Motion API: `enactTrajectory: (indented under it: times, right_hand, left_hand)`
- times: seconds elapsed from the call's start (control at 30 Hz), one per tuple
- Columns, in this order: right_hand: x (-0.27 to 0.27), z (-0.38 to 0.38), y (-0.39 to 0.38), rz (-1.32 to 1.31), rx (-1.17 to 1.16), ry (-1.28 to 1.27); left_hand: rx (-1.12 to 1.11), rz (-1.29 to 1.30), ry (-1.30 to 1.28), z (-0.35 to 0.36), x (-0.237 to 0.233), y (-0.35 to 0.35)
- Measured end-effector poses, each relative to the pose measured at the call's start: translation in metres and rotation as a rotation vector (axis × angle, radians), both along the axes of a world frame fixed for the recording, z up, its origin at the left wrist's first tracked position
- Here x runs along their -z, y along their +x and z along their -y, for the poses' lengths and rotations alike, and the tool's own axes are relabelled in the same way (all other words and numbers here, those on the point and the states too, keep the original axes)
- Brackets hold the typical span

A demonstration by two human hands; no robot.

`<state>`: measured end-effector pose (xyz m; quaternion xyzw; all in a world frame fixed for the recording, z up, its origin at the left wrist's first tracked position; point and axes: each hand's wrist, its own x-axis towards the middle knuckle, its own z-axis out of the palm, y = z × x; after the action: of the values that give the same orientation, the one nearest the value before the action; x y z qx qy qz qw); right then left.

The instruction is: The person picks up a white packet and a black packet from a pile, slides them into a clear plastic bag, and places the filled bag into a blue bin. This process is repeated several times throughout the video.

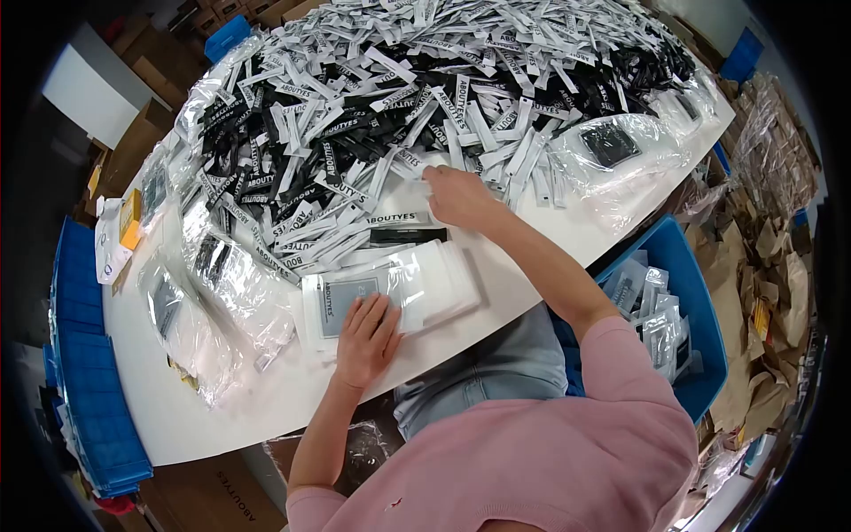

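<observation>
My left hand [365, 341] lies with its fingers spread on a stack of clear plastic bags [434, 284], over the grey printed panel of the top one. Farther up, my right hand [456, 197] reaches to the near edge of a large pile of black and white packets [355, 115] printed ABOUTYES. Its fingers are bent together at a white packet [409, 162]; whether they grip it is hard to see. Between the pile and the bag stack lie a black packet [408, 236] and a white one [390, 218].
More plastic bags lie on the white table [168, 408] at left and far right. A blue bin [709, 355] with filled bags stands right of my lap. Blue trays [97, 381] stand at the left edge; brown paper [762, 328] is heaped at right.
</observation>
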<state>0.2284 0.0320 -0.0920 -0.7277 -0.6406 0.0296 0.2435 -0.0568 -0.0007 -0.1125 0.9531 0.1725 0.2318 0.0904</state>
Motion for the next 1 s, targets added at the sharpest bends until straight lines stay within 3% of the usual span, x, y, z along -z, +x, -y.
enactTrajectory:
  times: [0.03,0.1,0.13,0.2,0.23,0.37,0.47,0.53,0.57,0.63,0.7,0.77,0.87,0.93,1.0]
  right_hand:
    - [-0.004,0.000,-0.001,0.004,0.002,0.002]
    - [-0.014,0.005,-0.009,-0.425,-0.096,-0.143]
    - [-0.012,0.004,-0.018,-0.430,-0.235,-0.195]
    - [0.006,0.001,-0.038,-0.034,-0.387,-0.040]
    - [0.008,-0.002,-0.046,0.024,-0.342,-0.129]
    - [-0.002,-0.011,-0.042,0.166,-0.411,-0.256]
    - [-0.009,-0.001,-0.022,0.062,-0.287,-0.124]
    - [-0.016,0.008,-0.002,-0.559,-0.227,-0.093]
    - [0.001,0.010,0.001,-1.090,-0.181,0.047]
    - [-0.027,0.039,-0.002,-1.183,0.019,0.181]
    - [-0.025,0.061,-0.010,-0.982,0.058,0.380]
    - [-0.001,0.081,-0.024,-0.950,0.077,0.463]
    - [0.031,0.098,-0.025,-0.657,-0.073,0.302]
    - [0.016,0.100,-0.028,-0.622,-0.068,0.283]
    - [0.002,0.099,-0.035,-0.586,-0.063,0.269]
  left_hand:
    - [0.002,0.004,0.002,-0.001,-0.001,0.001]
    - [-0.007,0.028,0.004,0.002,-0.001,0.006]
    - [-0.009,0.028,0.001,0.002,-0.001,0.006]
    - [-0.002,0.020,0.008,0.001,-0.002,0.008]
    - [-0.003,0.017,0.007,0.001,-0.002,0.007]
    - [-0.013,0.024,-0.010,0.000,0.000,0.006]
    - [-0.021,0.066,-0.042,-0.001,-0.001,0.007]
    - [-0.026,0.084,-0.090,-0.001,0.000,0.007]
    - [-0.063,0.172,-0.126,-0.003,0.002,0.008]
    - [-0.097,0.263,-0.159,-0.004,-0.003,0.013]
    - [-0.436,0.170,-0.708,0.000,-0.016,0.015]
    - [-0.423,0.293,-0.698,-0.006,-0.011,0.022]
    - [-0.429,0.339,-0.647,-0.013,-0.021,0.036]
    - [-0.361,0.392,-0.357,-0.010,-0.028,0.045]
    - [-0.318,0.423,-0.301,0.003,-0.042,0.057]
